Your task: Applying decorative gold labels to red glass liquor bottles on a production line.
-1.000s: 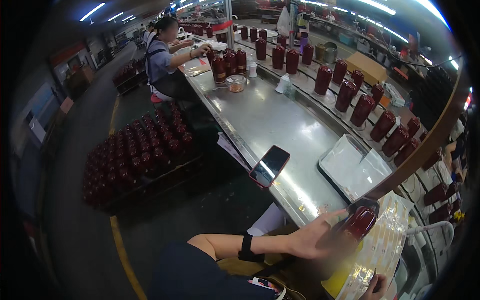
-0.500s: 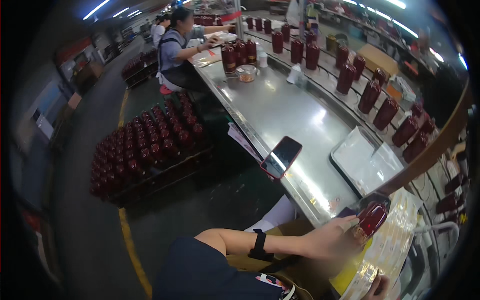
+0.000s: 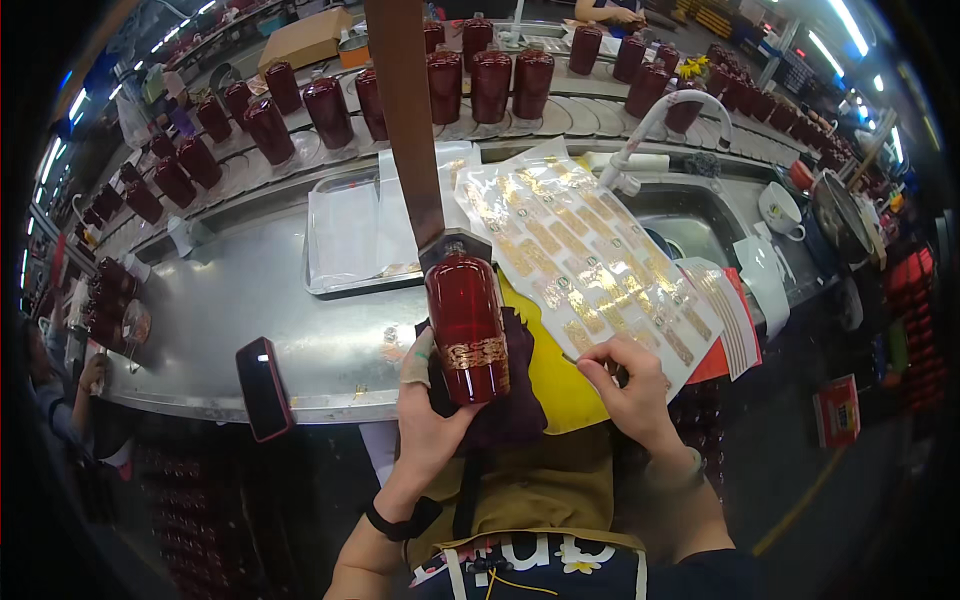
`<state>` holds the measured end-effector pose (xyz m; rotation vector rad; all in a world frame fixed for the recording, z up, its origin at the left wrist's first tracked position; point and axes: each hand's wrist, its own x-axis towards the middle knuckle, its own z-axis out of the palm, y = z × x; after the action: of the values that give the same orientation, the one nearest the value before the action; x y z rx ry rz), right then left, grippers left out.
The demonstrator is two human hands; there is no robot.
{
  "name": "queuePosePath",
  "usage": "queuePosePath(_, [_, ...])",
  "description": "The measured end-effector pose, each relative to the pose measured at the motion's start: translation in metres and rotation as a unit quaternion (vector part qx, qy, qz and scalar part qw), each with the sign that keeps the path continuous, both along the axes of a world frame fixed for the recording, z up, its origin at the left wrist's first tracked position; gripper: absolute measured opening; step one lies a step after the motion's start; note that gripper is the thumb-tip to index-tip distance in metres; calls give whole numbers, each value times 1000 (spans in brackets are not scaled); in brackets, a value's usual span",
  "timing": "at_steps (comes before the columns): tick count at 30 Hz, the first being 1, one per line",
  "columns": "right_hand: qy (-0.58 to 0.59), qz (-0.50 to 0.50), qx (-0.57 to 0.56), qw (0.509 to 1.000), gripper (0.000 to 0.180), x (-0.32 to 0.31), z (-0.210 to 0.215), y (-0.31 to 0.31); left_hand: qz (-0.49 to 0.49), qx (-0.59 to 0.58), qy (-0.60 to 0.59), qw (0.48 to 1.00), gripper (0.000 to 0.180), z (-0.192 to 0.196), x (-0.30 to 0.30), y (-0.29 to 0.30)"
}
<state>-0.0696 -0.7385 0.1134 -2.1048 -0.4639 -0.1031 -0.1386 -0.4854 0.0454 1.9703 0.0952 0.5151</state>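
Note:
My left hand [image 3: 432,425] is wrapped round the lower part of a dark red, glossy glass bottle [image 3: 465,310] with a gold patterned band near its base. Pale tape covers a digit of this hand. The bottle stands nearly upright over a dark purple cloth [image 3: 520,385]. My right hand [image 3: 632,392] lies at the near edge of a large white sheet of gold decals [image 3: 570,230]. Its thumb and forefinger are pinched together there; what is between them, if anything, is too small to make out. Yellow cloth [image 3: 560,385] shows under the sheet.
A brown bar [image 3: 400,110] comes down just behind the bottle's top. Left lie a white tray [image 3: 320,240] and a phone [image 3: 263,390] at the metal table's [image 3: 210,320] edge. Red bottles [image 3: 490,85] line a conveyor behind. Right are a sink [image 3: 690,215], faucet [image 3: 650,125] and mug [image 3: 780,208].
My view has swung right, from the aisle and a co-worker to the bench before me. The bottle stays in my left hand and now stands more upright. My right hand remains by the decal sheet.

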Motion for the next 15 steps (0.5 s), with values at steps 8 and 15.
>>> queuePosePath(8, [4, 10, 19, 1000, 9, 3, -12, 10, -52, -2, -5, 999, 110, 28, -6, 13])
queuePosePath(15, [9, -32, 66, 997, 8, 0, -17, 22, 237, -81, -433, 866, 91, 175, -24, 38])
